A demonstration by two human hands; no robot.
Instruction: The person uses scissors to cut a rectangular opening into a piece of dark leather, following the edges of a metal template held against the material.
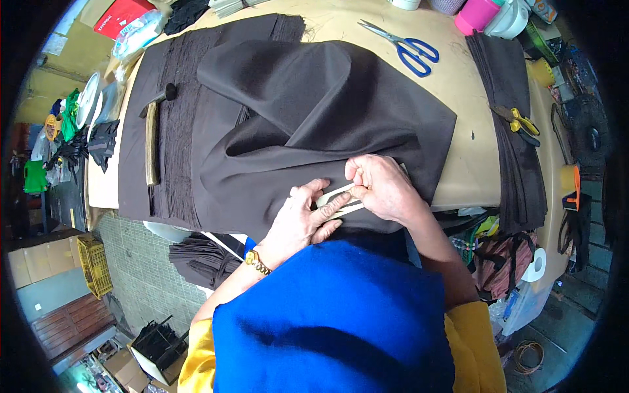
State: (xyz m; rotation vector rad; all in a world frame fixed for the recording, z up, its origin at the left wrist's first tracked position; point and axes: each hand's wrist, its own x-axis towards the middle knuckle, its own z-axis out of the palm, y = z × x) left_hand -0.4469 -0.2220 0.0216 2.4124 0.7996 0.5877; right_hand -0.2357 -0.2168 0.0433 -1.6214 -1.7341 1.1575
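Observation:
A large sheet of dark brown fabric point(314, 111) lies folded over on a pale work table point(458, 92). Both hands rest at its near edge. My left hand point(298, 219) presses flat on the cloth and pinches one end of a thin cream-white strip point(337, 200). My right hand point(383, 187) grips the strip's other end, fingers curled over it. A gold wristwatch point(257, 262) sits on my left wrist. A blue garment covers my lap below the hands.
A hammer point(152, 134) lies on a dark fabric stack at the left. Blue-handled scissors point(406, 47) lie at the far side. Yellow-handled cutters point(519, 124) rest on a dark cloth pile at the right. A pink cup point(477, 14) stands at the far right corner.

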